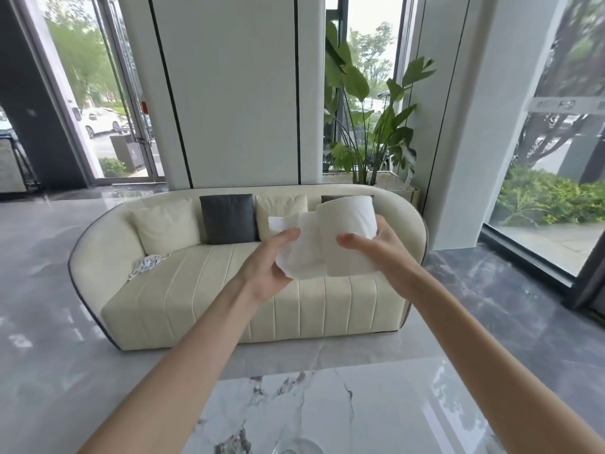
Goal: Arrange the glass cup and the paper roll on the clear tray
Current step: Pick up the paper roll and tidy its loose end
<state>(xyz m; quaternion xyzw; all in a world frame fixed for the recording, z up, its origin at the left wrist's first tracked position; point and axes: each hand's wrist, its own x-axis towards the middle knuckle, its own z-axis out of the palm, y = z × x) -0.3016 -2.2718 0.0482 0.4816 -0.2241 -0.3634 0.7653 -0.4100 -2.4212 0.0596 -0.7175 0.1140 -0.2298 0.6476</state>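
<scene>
Both hands are raised at chest height, out in front of the body. Right hand (376, 247) is wrapped around the soft white paper roll (347, 221), thumb on the near face, fingers behind. Left hand (271, 260) pinches the loose trailing sheet (304, 253) that hangs off the roll, thumb on top.

Roll is in the air, in front of the cream ribbed sofa (248, 290), not over the white grey-veined marble tabletop (327, 411) at the bottom edge of view.

Judgement: step in hand looks like tidying the loose tail before setting the roll down. To do it well, wind the sheet back snug around the roll with the left hand while the right keeps a light grip, so the soft roll is not crushed or torn.

Containers: clear tray not identifiable in view. A faint rounded glassy shape at the bottom edge may be the glass cup; cannot tell, and no contents visible.
</scene>
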